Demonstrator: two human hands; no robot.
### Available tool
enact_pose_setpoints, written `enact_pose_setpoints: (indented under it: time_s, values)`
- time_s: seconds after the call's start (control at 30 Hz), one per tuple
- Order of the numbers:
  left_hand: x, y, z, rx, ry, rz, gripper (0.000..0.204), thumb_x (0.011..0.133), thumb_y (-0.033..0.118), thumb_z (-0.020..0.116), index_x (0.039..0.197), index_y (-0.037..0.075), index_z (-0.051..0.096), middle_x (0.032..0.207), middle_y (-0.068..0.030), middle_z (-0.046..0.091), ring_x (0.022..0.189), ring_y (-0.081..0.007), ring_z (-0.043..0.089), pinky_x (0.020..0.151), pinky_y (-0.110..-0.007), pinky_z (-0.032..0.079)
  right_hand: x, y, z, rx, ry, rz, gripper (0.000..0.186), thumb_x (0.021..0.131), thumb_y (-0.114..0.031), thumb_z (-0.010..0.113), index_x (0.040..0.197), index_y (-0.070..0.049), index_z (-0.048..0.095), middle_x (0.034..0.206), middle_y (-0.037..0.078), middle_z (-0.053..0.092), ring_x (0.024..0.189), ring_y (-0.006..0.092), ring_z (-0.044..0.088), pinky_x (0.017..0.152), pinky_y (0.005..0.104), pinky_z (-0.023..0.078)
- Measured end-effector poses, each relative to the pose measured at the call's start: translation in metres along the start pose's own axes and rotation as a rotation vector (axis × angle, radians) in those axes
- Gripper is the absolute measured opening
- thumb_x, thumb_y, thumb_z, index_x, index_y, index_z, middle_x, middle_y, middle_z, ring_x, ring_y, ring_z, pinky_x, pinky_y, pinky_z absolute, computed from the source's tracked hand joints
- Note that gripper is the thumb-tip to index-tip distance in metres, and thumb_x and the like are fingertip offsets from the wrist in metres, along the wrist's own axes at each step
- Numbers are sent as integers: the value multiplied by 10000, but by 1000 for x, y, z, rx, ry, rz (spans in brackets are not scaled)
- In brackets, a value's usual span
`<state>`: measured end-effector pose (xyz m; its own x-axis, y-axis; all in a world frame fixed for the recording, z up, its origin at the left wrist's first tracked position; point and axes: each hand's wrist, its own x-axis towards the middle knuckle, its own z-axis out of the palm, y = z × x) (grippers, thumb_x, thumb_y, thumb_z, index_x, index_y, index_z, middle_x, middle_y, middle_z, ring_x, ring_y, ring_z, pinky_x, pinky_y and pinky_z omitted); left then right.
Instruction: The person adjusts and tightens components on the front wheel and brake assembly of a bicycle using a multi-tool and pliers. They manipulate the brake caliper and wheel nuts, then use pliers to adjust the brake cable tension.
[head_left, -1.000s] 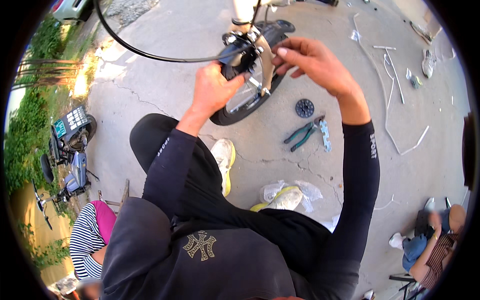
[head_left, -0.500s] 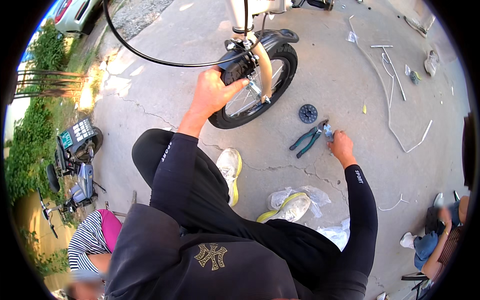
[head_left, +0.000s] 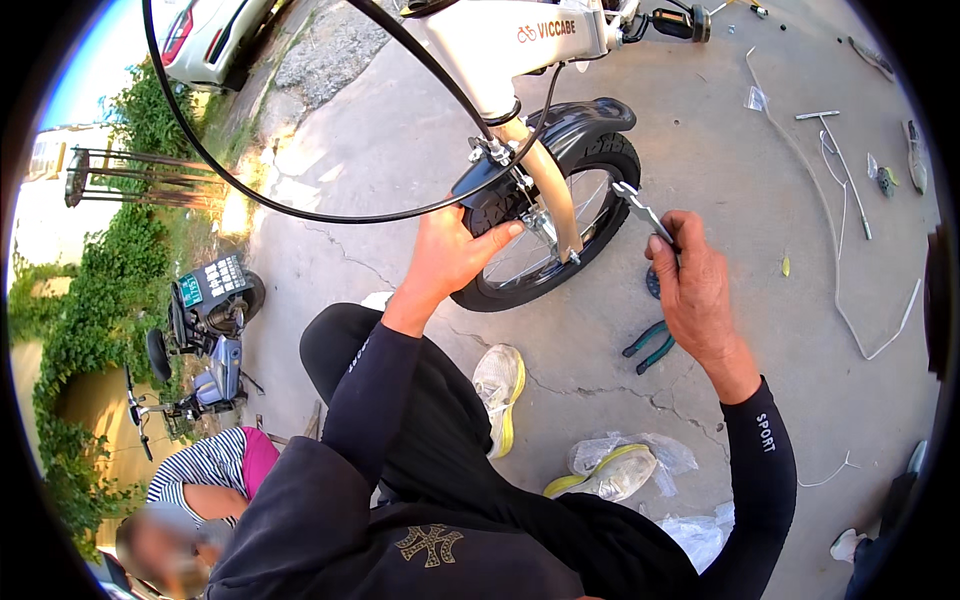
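Note:
My left hand (head_left: 450, 255) is wrapped round the front tyre (head_left: 620, 160) of a white bicycle (head_left: 475, 65), just below the black mudguard (head_left: 590, 115) and beside the beige fork (head_left: 550, 200). A black cable loops above that hand. My right hand (head_left: 685, 290) is closed on a flat silver spanner (head_left: 638, 206), held up to the right of the wheel. Green-handled pliers (head_left: 650, 348) lie on the concrete below my right hand, and a round black disc (head_left: 653, 282) is partly hidden behind it.
A parked scooter (head_left: 215, 355) and a person in a striped top (head_left: 195, 485) are at the left. Rods (head_left: 845, 175), tubing and small packets lie on the right. Plastic wrap (head_left: 670, 465) is by my right shoe. A white car (head_left: 210, 45) stands top left.
My right hand left the fork, took the spanner from the ground beside the pliers and raised it toward the wheel. My left hand stays on the tyre; the view has shifted.

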<state>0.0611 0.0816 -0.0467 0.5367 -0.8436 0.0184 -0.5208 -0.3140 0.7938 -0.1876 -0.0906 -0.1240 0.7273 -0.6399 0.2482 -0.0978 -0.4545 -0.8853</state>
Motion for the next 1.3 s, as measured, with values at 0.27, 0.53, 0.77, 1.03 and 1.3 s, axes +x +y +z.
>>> enact_pose_setpoints:
  time_s: [0.27,0.53,0.77,1.03,1.3]
  values:
    - [-2,7,-3,88,-59,-57,419,871,136,820,1223,-27,662,1072,-54,718,992,-115,638,888,-303,518,22,-39,51,176,-11,-140,228,950,-31,653,1168,-35,585,892,177,692,721,381,685,596,428,522]
    - [-2,6,-3,71,-66,15,399,870,60,804,1228,-24,648,1077,-53,717,988,-112,643,888,-305,529,26,-39,64,266,17,-173,234,932,-14,670,1158,-29,610,900,168,693,722,360,688,592,424,524]
    - [0,4,-2,53,-68,13,390,863,7,781,1227,-23,643,1059,-44,715,959,-93,636,839,-283,533,24,-45,64,204,49,-219,295,912,6,685,1196,-26,614,900,161,695,720,363,685,590,416,526]
    - [0,1,3,-33,-31,53,468,873,80,835,1271,-29,612,1130,-55,696,1025,-108,626,906,-295,531,31,-76,19,72,-101,-141,200,932,-26,659,1130,-5,637,844,195,682,719,409,669,600,450,519]
    - [-1,14,3,42,40,45,484,815,168,889,1194,-48,679,1062,-60,734,968,-94,599,912,-319,517,84,-148,-40,-539,-282,-276,115,907,-85,673,902,28,658,750,200,646,719,412,633,673,477,510]
